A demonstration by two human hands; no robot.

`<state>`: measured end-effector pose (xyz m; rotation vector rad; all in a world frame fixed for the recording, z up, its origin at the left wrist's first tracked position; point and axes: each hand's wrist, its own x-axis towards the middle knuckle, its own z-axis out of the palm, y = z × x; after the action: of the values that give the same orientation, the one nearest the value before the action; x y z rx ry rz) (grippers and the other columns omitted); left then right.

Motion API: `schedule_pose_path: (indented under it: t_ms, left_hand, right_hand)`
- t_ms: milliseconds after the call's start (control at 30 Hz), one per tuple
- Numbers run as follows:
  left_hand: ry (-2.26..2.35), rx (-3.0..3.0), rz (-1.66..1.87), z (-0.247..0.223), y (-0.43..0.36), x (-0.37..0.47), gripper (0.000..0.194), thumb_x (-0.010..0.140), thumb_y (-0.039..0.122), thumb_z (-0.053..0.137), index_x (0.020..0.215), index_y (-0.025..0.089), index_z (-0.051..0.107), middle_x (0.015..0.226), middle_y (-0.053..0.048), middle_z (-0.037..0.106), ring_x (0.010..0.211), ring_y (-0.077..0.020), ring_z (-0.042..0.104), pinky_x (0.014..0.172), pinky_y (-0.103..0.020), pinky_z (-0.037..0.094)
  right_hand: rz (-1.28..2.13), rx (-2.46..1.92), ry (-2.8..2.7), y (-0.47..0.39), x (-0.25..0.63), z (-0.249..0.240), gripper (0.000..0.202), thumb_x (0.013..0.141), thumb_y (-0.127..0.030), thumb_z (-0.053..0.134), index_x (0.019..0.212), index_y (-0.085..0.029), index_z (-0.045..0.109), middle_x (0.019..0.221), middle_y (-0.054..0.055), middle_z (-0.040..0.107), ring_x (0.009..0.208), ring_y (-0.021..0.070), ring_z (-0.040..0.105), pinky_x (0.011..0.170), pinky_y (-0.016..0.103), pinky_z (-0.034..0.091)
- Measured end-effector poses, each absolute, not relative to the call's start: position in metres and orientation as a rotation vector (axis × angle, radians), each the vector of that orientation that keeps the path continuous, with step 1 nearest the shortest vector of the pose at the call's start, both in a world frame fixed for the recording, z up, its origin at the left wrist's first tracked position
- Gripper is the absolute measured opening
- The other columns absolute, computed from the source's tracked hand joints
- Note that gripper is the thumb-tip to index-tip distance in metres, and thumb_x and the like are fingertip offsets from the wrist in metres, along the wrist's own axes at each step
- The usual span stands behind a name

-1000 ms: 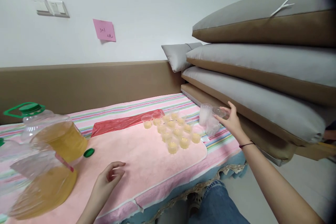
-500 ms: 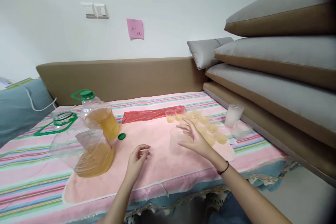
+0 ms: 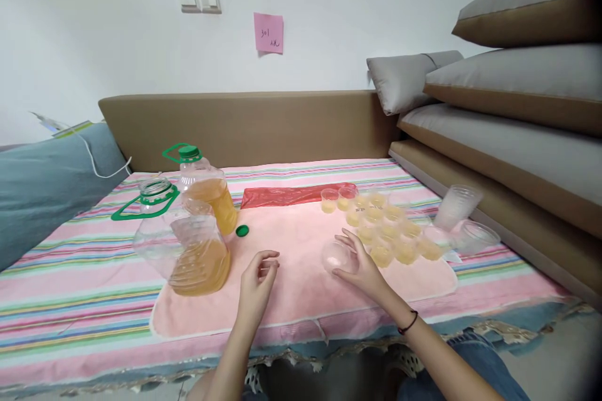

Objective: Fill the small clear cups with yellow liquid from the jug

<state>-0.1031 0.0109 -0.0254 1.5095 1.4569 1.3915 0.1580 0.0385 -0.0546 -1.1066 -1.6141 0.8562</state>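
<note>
My right hand (image 3: 361, 265) curves its thumb and fingers around a clear plastic cup (image 3: 335, 257), low over the pink cloth. Whether the cup rests on the cloth I cannot tell. To the left, my left hand (image 3: 258, 274) hovers with loosely bent fingers, thumb apart, and nothing in it. Several clear cups of pale yellow liquid (image 3: 381, 255) stand close together just beyond and right of my right hand. Left of my left hand, an uncapped clear jug (image 3: 200, 269) with a green handle holds amber liquid. A green cap (image 3: 242, 230) lies on the cloth.
Behind the uncapped jug stands a second jug (image 3: 221, 200) with its green cap on. A stack of clear cups (image 3: 457, 207) leans at the right, with another lying nearby (image 3: 477, 237). A red plastic bag (image 3: 291, 195) lies flat along the back. Grey cushions (image 3: 508, 131) are piled at the right.
The view has shifted, so the scene sits further right. My right hand has closed around the clear cup, whose outline now looks shorter and rounder. My left hand keeps its bent pose.
</note>
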Motion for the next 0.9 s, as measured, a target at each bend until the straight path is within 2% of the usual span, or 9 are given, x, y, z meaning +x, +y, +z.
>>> schedule_pose_path:
  t_ms: [167, 300, 433, 533, 733, 900]
  left_hand:
    - [1.530, 1.597, 1.588, -0.017, 0.006, -0.107, 0.021, 0.084, 0.034, 0.057, 0.096, 0.019, 0.065, 0.097, -0.007, 0.070, 0.080, -0.0172, 0.067, 0.067, -0.029, 0.052]
    - [1.668, 1.611, 1.930, -0.013, -0.001, -0.114, 0.020, 0.082, 0.032, 0.059, 0.096, 0.019, 0.062, 0.100, -0.007, 0.065, 0.092, -0.0196, 0.062, 0.081, -0.035, 0.051]
    - [1.894, 1.414, 2.337, -0.013, -0.005, -0.133, 0.027, 0.082, 0.033, 0.059, 0.104, 0.019, 0.053, 0.109, -0.009, 0.055, 0.112, -0.0237, 0.051, 0.102, -0.046, 0.039]
    - [2.006, 1.231, 2.492, -0.015, -0.009, -0.153, 0.036, 0.085, 0.034, 0.055, 0.116, 0.019, 0.046, 0.124, -0.012, 0.047, 0.123, -0.0250, 0.043, 0.107, -0.049, 0.033]
    - [1.996, 0.972, 2.419, -0.021, -0.013, -0.189, 0.043, 0.092, 0.041, 0.044, 0.128, 0.018, 0.045, 0.135, -0.014, 0.047, 0.130, -0.0241, 0.043, 0.111, -0.044, 0.031]
    - [1.870, 0.837, 2.257, -0.024, -0.008, -0.200, 0.048, 0.094, 0.049, 0.037, 0.129, 0.018, 0.049, 0.134, -0.015, 0.054, 0.126, -0.0252, 0.051, 0.106, -0.041, 0.039]
  right_hand:
    - [0.802, -1.125, -1.608, 0.032, 0.160, -0.034, 0.078, 0.070, -0.031, 0.074, 0.136, -0.026, 0.032, 0.147, 0.017, 0.040, 0.137, 0.0293, 0.039, 0.110, 0.055, 0.033]
    - [0.746, -1.062, -1.589, 0.031, 0.141, -0.002, 0.069, 0.075, -0.032, 0.072, 0.134, -0.029, 0.036, 0.146, 0.013, 0.041, 0.139, 0.0270, 0.036, 0.113, 0.054, 0.029]
    - [0.819, -0.919, -1.634, 0.036, 0.084, 0.020, 0.064, 0.077, -0.034, 0.071, 0.132, -0.030, 0.040, 0.143, 0.009, 0.046, 0.136, 0.0232, 0.041, 0.113, 0.047, 0.033]
    - [0.926, -0.818, -1.687, 0.043, 0.027, 0.020, 0.066, 0.074, -0.034, 0.074, 0.132, -0.028, 0.043, 0.144, 0.009, 0.047, 0.135, 0.0241, 0.042, 0.112, 0.046, 0.035]
    - [1.127, -0.634, -1.700, 0.053, -0.071, -0.006, 0.087, 0.064, -0.037, 0.083, 0.138, -0.027, 0.039, 0.147, 0.010, 0.044, 0.137, 0.0272, 0.040, 0.113, 0.048, 0.034]
    - [1.206, -0.584, -1.550, 0.053, -0.123, -0.025, 0.122, 0.053, -0.040, 0.090, 0.149, -0.027, 0.017, 0.155, 0.013, 0.028, 0.145, 0.0302, 0.026, 0.115, 0.051, 0.030]
